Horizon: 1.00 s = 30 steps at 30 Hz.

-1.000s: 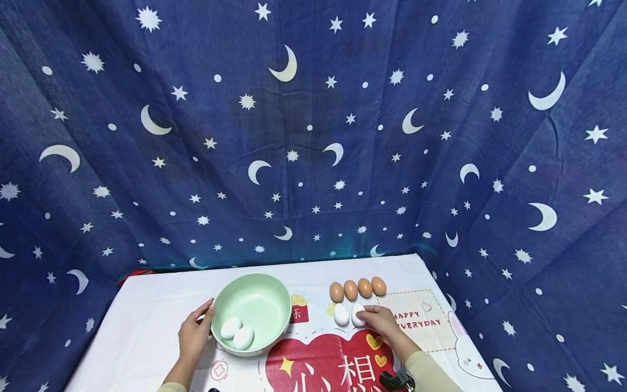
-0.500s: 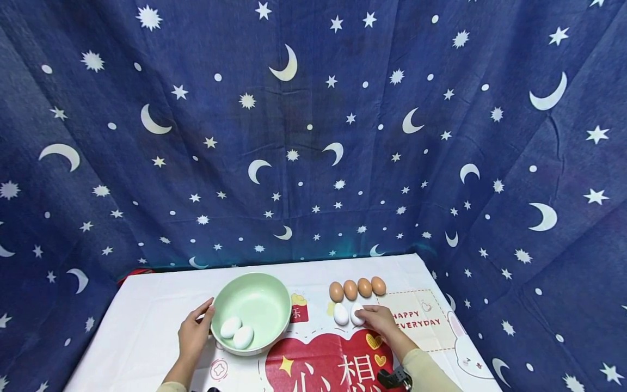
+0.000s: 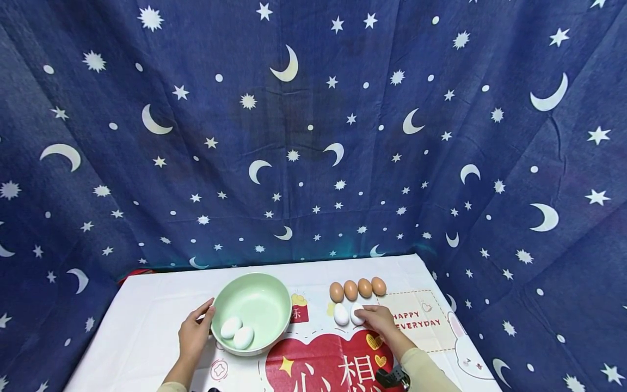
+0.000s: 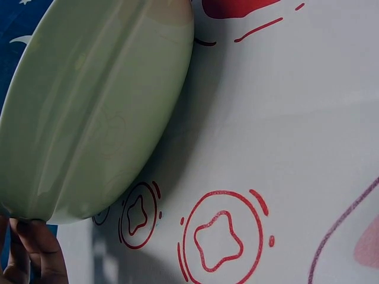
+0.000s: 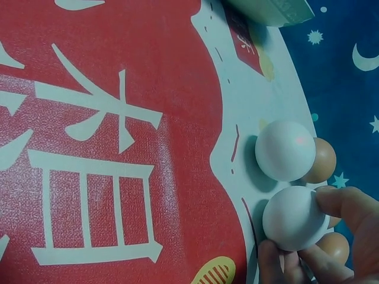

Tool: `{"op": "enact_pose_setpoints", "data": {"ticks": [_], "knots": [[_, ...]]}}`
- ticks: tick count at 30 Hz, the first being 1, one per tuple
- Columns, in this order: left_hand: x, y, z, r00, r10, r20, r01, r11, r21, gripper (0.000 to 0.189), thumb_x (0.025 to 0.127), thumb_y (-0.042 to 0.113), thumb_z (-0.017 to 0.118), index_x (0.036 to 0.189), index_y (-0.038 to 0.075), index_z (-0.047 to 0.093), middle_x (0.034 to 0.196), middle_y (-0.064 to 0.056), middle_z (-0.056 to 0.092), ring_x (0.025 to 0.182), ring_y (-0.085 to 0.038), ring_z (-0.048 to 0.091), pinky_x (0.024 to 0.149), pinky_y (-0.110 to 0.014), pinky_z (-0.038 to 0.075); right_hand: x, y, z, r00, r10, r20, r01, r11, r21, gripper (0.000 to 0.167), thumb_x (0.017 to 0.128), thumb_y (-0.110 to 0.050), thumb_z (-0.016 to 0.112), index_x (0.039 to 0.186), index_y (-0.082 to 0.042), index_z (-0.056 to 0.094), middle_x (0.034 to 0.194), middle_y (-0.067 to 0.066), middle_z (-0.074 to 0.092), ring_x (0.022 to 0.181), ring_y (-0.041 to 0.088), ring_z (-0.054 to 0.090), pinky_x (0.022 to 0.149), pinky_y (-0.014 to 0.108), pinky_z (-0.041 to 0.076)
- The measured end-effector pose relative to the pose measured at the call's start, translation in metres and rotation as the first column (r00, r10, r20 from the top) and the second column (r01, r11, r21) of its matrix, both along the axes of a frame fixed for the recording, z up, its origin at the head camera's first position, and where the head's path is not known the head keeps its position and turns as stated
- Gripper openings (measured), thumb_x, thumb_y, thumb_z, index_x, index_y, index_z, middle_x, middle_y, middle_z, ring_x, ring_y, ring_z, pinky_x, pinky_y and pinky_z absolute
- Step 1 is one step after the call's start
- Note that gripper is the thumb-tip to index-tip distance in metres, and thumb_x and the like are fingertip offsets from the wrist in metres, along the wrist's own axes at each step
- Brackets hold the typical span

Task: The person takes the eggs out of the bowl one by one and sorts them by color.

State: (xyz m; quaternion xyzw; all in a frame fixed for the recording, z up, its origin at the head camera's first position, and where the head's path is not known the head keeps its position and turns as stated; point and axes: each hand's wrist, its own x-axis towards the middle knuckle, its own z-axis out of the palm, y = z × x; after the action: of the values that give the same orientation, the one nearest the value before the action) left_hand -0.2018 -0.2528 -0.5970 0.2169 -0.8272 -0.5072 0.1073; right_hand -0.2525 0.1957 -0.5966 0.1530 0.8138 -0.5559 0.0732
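My left hand (image 3: 194,332) touches the left side of a pale green bowl (image 3: 266,302); fingertips (image 4: 44,245) meet its outer wall in the left wrist view. Two white eggs (image 3: 237,332) lie together inside the bowl. On the right, my right hand (image 3: 381,320) pinches a white egg (image 5: 295,218) between thumb and fingers, close over the tablecloth. Just left of it sits another white egg (image 3: 340,314). Behind these, several brown eggs (image 3: 350,290) stand in a row, partly hidden by the white ones in the right wrist view.
A white tablecloth (image 3: 161,305) with red printed shapes and lettering covers the table. Its far edge meets a dark blue curtain (image 3: 313,185) with moons and stars, which also hangs at both sides. A dark watch-like band (image 3: 394,377) is at the right wrist.
The pinched white egg has shifted very slightly left toward its white neighbour, along with the right hand. The left hand and the bowl stay in place.
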Motion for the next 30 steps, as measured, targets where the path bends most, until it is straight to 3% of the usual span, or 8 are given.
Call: {"op": "enact_pose_setpoints", "data": {"ticks": [7,17,30], "knots": [[0.0007,0.0007,-0.0006,1.000,0.002,0.001,-0.002,1.000,0.002,0.041,0.101,0.030,0.055,0.134,0.006,0.061,0.123,-0.026,0.063,0.080,-0.010,0.062,0.058,-0.019,0.056,0.0005,-0.0011,0.0011,1.000,0.001,0.012,-0.001,0.999,0.034,0.051,0.080,-0.017,0.076,0.118,0.014,0.063,0.101,0.022,0.069,0.083,0.020,0.069,0.070,0.029,0.061],[0.0007,0.0006,-0.0007,1.000,0.003,0.003,-0.003,1.000,0.010,0.042,0.101,0.032,0.055,0.134,0.007,0.060,0.122,-0.025,0.063,0.078,-0.007,0.062,0.058,-0.019,0.056,0.0005,-0.0017,0.0018,1.000,-0.012,0.008,0.012,1.000,-0.007,0.053,0.080,-0.015,0.077,0.119,0.016,0.061,0.103,0.023,0.069,0.084,0.021,0.070,0.071,0.030,0.061],[0.0018,0.0013,0.0027,1.000,-0.003,-0.012,0.003,1.000,0.002,0.042,0.101,0.032,0.056,0.134,0.006,0.060,0.123,-0.026,0.063,0.081,-0.009,0.063,0.059,-0.018,0.056,0.0001,-0.0023,0.0014,1.000,-0.005,0.008,0.005,1.000,0.010,0.054,0.080,-0.016,0.077,0.119,0.017,0.060,0.094,0.017,0.071,0.085,0.020,0.070,0.075,0.034,0.061]]}}
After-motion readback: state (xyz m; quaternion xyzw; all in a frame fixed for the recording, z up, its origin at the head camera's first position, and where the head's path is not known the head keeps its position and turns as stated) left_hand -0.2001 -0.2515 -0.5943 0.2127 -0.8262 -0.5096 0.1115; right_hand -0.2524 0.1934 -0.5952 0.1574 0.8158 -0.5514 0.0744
